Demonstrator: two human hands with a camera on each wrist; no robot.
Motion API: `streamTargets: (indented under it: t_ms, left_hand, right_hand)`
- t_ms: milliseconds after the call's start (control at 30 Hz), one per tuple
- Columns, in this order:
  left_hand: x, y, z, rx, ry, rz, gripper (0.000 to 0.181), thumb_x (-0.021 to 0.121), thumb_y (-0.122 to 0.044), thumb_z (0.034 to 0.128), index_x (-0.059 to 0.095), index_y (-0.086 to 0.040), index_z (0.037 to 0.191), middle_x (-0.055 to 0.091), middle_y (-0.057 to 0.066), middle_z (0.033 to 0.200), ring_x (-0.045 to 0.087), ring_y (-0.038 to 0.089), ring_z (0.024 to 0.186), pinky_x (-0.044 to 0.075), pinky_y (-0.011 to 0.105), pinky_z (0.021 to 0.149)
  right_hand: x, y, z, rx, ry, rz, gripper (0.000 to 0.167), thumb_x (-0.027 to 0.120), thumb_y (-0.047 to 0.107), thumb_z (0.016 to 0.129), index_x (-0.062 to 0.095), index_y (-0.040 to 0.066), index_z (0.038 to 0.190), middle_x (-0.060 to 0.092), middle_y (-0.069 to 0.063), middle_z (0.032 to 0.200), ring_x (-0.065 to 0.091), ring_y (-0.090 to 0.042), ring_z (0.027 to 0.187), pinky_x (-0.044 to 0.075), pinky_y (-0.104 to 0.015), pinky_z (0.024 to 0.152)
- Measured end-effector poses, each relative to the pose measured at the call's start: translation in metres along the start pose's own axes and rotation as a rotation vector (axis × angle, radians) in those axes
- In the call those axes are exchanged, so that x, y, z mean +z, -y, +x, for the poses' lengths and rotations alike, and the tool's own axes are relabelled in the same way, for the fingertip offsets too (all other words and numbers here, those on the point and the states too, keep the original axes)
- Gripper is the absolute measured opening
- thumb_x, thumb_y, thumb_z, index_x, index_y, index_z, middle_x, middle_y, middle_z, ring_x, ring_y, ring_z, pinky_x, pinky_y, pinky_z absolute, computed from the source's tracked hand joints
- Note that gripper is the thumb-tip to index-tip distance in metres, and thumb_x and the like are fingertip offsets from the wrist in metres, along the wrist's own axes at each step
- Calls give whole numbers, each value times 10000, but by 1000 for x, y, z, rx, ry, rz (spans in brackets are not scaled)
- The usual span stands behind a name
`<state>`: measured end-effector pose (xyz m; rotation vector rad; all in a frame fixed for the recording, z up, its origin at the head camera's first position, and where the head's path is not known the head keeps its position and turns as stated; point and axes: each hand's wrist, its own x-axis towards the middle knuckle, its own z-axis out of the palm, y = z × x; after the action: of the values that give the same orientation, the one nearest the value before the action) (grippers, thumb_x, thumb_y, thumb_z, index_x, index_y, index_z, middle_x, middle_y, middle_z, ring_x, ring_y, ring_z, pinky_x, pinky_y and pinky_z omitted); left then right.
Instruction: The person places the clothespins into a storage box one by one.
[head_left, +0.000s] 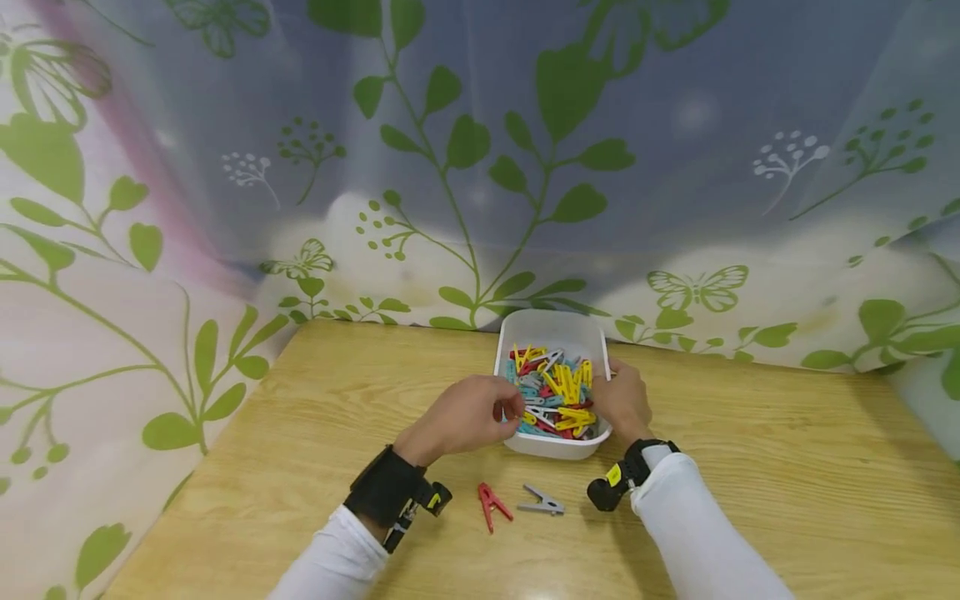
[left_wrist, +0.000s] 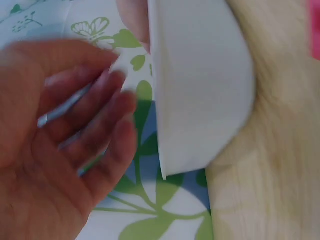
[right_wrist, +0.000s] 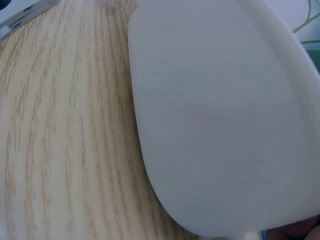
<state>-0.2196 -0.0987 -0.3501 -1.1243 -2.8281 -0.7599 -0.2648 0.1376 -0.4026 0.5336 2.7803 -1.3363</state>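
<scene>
A white plastic bin (head_left: 558, 450) on the table holds a heap of clothespins (head_left: 551, 392) in yellow, red, blue, grey and white. My right hand (head_left: 624, 400) holds the bin by its right rim; in the right wrist view only bits of the fingers (right_wrist: 300, 231) show beside the bin's wall (right_wrist: 220, 115). At the left rim is my left hand (head_left: 468, 417), its fingers loosely bent. The left wrist view shows that hand (left_wrist: 70, 120) apart from the bin's wall (left_wrist: 200, 90), with no clothespin clearly visible in it.
On the wooden table (head_left: 360, 375) in front of the bin lie a red clothespin (head_left: 492, 505) and a grey clothespin (head_left: 543, 502). A curtain (head_left: 480, 208) with green leaves and butterflies hangs along the table's back edge, close behind the bin.
</scene>
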Motion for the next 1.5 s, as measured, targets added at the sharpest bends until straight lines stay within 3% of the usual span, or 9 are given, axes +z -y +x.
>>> streamTargets:
  t_ms: [67,233,433,500,600,767,967,1133,1500]
  left_hand:
    - [2,0,-10,38,74,-3,43,655,-152,861,666,-191,874,576,-114,809,516,44,725,436,219,661]
    - [12,0,-31,49,254,-23,113,705,-168,808,693,-197,916,594,-133,892,537,52,810,430,195,693]
    - [25,-2,-51,196,396,-5,277,772,-123,707,711,-192,969,609,-167,936,473,41,927,386,157,797]
    - [28,-3,-55,221,391,5,279,770,-101,701,706,-198,954,602,-178,913,457,35,915,380,154,795]
    - [32,-4,-58,224,336,64,272,782,-121,696,693,-230,929,584,-195,880,446,34,898,361,180,785]
    - [36,-7,-58,196,266,176,280,819,-260,697,661,-262,928,553,-214,821,419,53,885,318,253,801]
    - [39,-10,-56,135,269,223,261,791,-376,733,670,-250,926,518,-201,758,432,57,859,318,296,842]
    - [39,-12,-55,82,303,244,194,780,-423,765,709,-261,844,501,-176,715,419,66,804,315,303,799]
    - [35,-10,-53,76,290,264,196,767,-425,780,701,-244,820,487,-173,689,425,63,772,345,290,781]
  right_hand:
    - [-1,0,0,6,5,4,467,426,284,1008,446,73,1424,589,-212,1234,585,-358,1074,431,-491,784]
    - [-2,0,0,14,16,9,474,414,305,1020,434,68,1429,560,-211,1276,560,-359,1112,414,-505,823]
    - [-1,1,-1,14,15,12,469,417,299,1021,436,69,1428,553,-211,1287,554,-364,1117,409,-508,826]
    - [0,2,0,17,13,9,468,419,300,1019,438,75,1429,557,-208,1283,556,-360,1115,410,-505,826]
    - [0,1,0,18,10,3,474,415,310,1020,433,77,1432,562,-210,1276,560,-359,1111,413,-501,825]
    - [0,0,1,14,16,2,477,412,302,1016,427,75,1435,554,-218,1284,552,-365,1123,414,-508,829]
    - [-1,1,0,16,20,6,479,412,297,1015,421,74,1439,548,-217,1292,538,-365,1140,398,-521,845]
    - [-2,2,0,14,14,8,477,414,287,1011,422,72,1438,552,-218,1288,542,-367,1136,398,-524,841]
    - [-2,1,0,15,23,15,475,418,281,1013,420,67,1437,564,-220,1266,567,-361,1097,419,-496,809]
